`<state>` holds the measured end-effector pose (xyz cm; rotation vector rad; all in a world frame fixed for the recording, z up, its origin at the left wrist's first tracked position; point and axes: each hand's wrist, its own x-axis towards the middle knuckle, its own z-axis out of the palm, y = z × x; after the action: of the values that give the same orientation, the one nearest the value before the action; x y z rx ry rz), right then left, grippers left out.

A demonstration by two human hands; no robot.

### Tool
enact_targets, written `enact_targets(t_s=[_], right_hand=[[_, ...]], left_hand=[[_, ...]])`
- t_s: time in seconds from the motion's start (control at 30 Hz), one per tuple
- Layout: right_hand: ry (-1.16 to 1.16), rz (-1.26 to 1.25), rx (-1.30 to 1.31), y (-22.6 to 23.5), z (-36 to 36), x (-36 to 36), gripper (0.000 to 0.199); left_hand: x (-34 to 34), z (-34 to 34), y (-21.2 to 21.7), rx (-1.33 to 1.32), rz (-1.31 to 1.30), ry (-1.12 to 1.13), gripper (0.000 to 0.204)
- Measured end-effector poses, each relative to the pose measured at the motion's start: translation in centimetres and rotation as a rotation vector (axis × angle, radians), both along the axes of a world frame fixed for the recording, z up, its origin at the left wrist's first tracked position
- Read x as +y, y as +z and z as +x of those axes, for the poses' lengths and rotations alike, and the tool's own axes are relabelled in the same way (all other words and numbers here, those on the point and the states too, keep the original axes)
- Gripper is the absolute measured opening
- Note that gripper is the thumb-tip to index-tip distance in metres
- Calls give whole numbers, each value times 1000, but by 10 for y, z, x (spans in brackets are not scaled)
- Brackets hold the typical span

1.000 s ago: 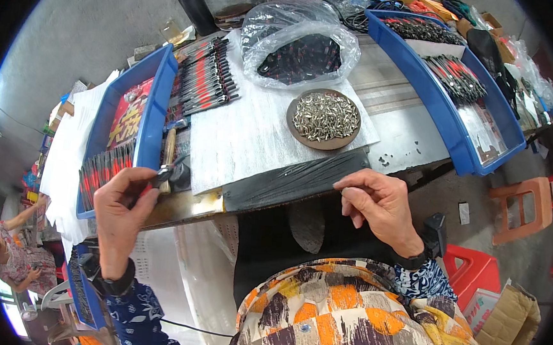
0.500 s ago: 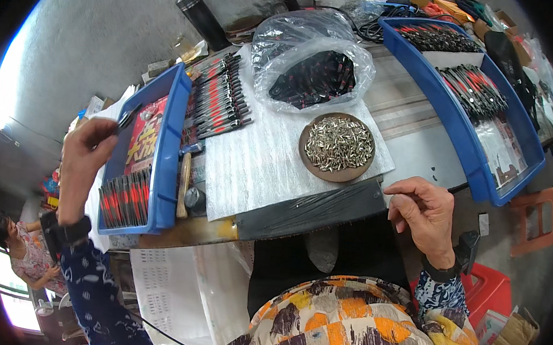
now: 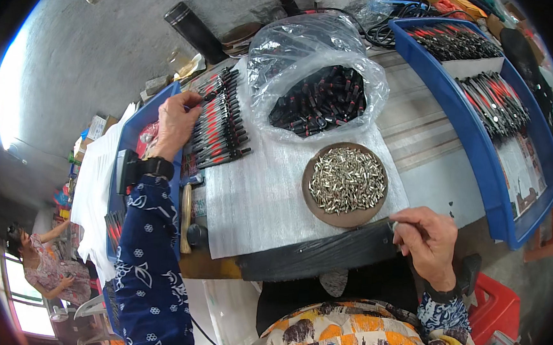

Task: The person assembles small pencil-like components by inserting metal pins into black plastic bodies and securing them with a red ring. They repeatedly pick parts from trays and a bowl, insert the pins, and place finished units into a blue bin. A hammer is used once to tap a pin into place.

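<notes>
We have the dish on the sheet, the bag behind it, pens to its left and a tray right.

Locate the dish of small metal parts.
Head view, right of centre: the dish sits on the white sheet, on the near side of the plastic bag.

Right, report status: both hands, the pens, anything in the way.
Left hand at the pen row's left edge, grip hidden. Right hand by the brown dish, apparently pinching a small pale piece. Open bag stands beyond dish, blocking neither hand.
</notes>
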<state>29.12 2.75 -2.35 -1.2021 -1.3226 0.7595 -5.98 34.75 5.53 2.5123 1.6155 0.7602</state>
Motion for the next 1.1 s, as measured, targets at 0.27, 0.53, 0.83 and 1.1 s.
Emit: enact_targets(t_s=[0.27,0.53,0.83,1.1], right_hand=[[21,51,-106,-2,2,3,14],[18,104,-140,-8,4,3,15],[-6,134,-180,-8,3,4,15],[-4,125,-148,-8,2,4,16]], left_hand=[[38,4,-40,54,167,24,24],[56,-2,-61,104,257,16,23],[60,6,-61,122,380,-54,23],[61,1,-64,109,344,-34,25]])
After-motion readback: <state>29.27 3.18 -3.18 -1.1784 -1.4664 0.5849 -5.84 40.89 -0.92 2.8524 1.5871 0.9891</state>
